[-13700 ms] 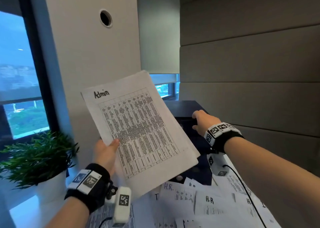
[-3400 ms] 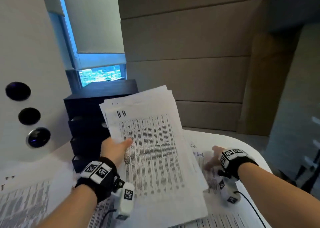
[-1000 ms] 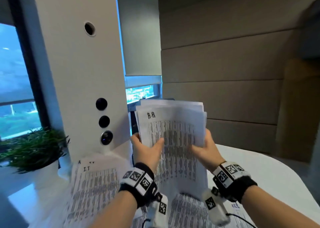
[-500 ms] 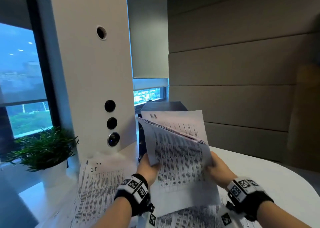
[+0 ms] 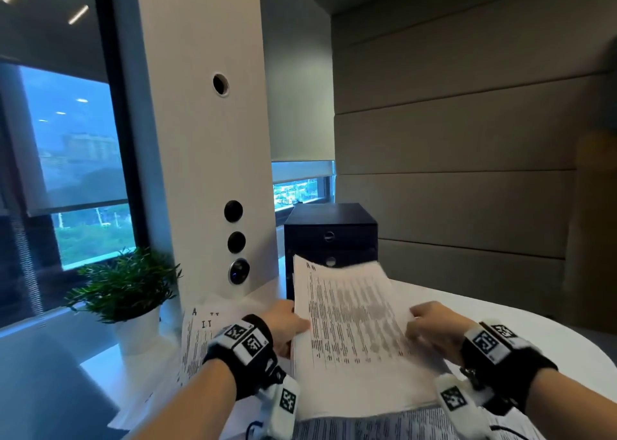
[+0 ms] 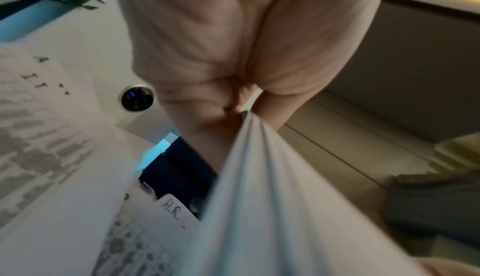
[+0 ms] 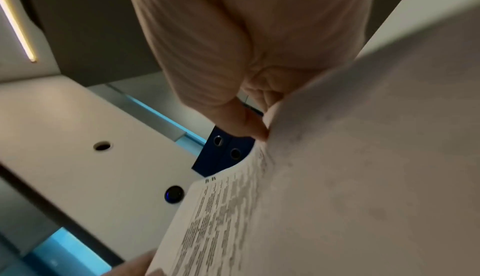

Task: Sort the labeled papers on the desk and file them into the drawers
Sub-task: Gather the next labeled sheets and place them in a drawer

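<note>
Gripping a stack of printed papers (image 5: 350, 326) by its two side edges, the left hand (image 5: 288, 326) and the right hand (image 5: 434, 331) are seen just in front of the black drawer unit (image 5: 330, 236), with the stack's far edge overlapping the unit's lower drawers. In the left wrist view the stack's edge is pinched between thumb and curled fingers (image 6: 197, 58); in the right wrist view the opposite edge is likewise clamped by the right fingertips (image 7: 255, 128). The handwritten label at the top sheet's corner is too blurred to be read. To the left of the drawer unit, a second pile headed "IT" (image 5: 200, 342) is laid flat on the white desk (image 5: 541, 336), and a sheet marked "H.R." (image 6: 174, 208) is glimpsed beneath the held stack, close to the unit's base. Further left of the unit, a white column (image 5: 200, 139) with round sockets is stood on the desk, and beyond it a potted plant (image 5: 127, 286).
</note>
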{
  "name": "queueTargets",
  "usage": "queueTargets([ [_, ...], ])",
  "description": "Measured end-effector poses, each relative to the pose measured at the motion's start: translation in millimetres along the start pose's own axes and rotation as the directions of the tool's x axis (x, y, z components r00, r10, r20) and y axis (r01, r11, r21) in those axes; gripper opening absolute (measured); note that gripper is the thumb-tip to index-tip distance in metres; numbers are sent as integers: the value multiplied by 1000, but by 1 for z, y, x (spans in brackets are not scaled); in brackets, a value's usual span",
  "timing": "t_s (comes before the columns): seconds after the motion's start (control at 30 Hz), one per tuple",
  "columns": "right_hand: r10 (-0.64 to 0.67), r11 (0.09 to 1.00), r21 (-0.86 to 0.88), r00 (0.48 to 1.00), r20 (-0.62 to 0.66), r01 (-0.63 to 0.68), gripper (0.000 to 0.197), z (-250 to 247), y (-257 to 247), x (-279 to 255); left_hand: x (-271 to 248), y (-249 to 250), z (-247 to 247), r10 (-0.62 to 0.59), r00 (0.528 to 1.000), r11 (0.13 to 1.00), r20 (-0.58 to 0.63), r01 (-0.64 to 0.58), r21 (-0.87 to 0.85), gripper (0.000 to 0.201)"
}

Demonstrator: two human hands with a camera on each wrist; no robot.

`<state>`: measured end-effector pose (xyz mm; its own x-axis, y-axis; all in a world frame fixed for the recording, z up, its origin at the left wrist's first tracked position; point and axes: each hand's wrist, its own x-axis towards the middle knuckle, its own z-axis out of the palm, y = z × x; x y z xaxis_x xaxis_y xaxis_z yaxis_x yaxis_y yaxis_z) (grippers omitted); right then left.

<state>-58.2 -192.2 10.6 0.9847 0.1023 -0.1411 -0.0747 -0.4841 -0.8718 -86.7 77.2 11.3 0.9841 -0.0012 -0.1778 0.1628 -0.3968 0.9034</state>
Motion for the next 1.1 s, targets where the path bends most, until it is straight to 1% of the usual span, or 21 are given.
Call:
queueTargets([
  [0.07, 9, 999, -31, 1000, -3, -10, 38, 12, -4, -5, 0, -4, -6, 18, 999, 998, -30, -16, 60, 27],
  [0.1, -37, 999, -19, 999, -28, 36, 42, 16, -7, -8, 1, -6, -9, 40, 998, 998, -40, -38, 48, 26],
  [0.2, -214, 952, 197, 970, -112, 233, 48, 16, -27, -18, 9, -3, -24, 83, 994, 982, -65, -93, -166, 37],
  [0.27, -309, 878, 345, 943, -120, 332, 54, 4, -44, -27, 12, 6, -35, 94, 989, 935, -117, -128, -331, 33],
  [0.33, -329, 767, 553, 939, -95, 325, 53, -11, -59, -33, 13, 22, -42, 113, 986, 877, -125, -158, -453, 31],
  [0.37, -344, 739, 595, 936, -69, 316, 48, -17, -66, -36, 13, 30, -46, 118, 986, 858, -121, -163, -487, 32],
  [0.4, -371, 747, 577, 927, -49, 330, 42, -22, -70, -37, 11, 40, -48, 111, 988, 849, -110, -152, -506, 31],
  [0.47, -479, 797, 403, 877, -34, 451, 47, -30, -73, -33, 17, 55, -54, 72, 990, 845, -125, -127, -520, 20],
  [0.5, -552, 808, 234, 833, -22, 541, 55, -33, -73, -33, 17, 61, -57, 56, 989, 847, -136, -119, -518, 15],
  [0.53, -618, 787, 9, 787, 0, 618, 61, -35, -74, -32, 16, 66, -59, 46, 988, 851, -148, -116, -513, 16],
  [0.57, -657, 724, -250, 753, 33, 643, 65, -36, -74, -31, 18, 69, -60, 34, 986, 845, -163, -116, -523, 16],
  [0.6, -691, 603, -518, 721, 40, 607, 67, -35, -74, -28, 19, 72, -61, 40, 986, 819, -162, -125, -560, 13],
  [0.63, -742, 432, -738, 669, 36, 518, 67, -34, -74, -25, 19, 74, -62, 43, 984, 803, -171, -136, -580, 17],
  [0.67, -795, 274, -862, 605, 47, 426, 65, -31, -75, -23, 20, 76, -61, 52, 984, 790, -168, -144, -596, 28],
  [0.7, -829, 171, -917, 556, 63, 359, 60, -27, -76, -21, 19, 77, -60, 64, 989, 759, -130, -133, -637, 33],
  [0.77, -875, 71, -946, 475, 93, 315, 47, -18, -78, -14, 15, 83, -58, 91, 996, 679, -10, -69, -731, 32],
  [0.83, -874, 47, -933, 467, 135, 357, 33, -10, -79, -8, 18, 86, -53, 109, 994, 680, 25, -56, -731, 33],
  [0.93, -866, 100, -930, 492, 93, 353, 15, -10, -85, 0, 36, 88, -47, 80, 996, 714, -28, -77, -696, 30],
  [1.0, -885, 153, -937, 465, 11, 313, 11, -23, -92, 6, 49, 86, -47, 73, 994, 725, -86, -112, -680, 30],
  [1.07, -905, 221, -934, 417, -88, 283, 11, -44, -103, 13, 66, 83, -46, 57, 992, 732, -116, -121, -670, 40],
  [1.1, -903, 259, -925, 409, -131, 276, 11, -53, -111, 12, 71, 83, -41, 48, 993, 773, -104, -103, -626, 38],
])
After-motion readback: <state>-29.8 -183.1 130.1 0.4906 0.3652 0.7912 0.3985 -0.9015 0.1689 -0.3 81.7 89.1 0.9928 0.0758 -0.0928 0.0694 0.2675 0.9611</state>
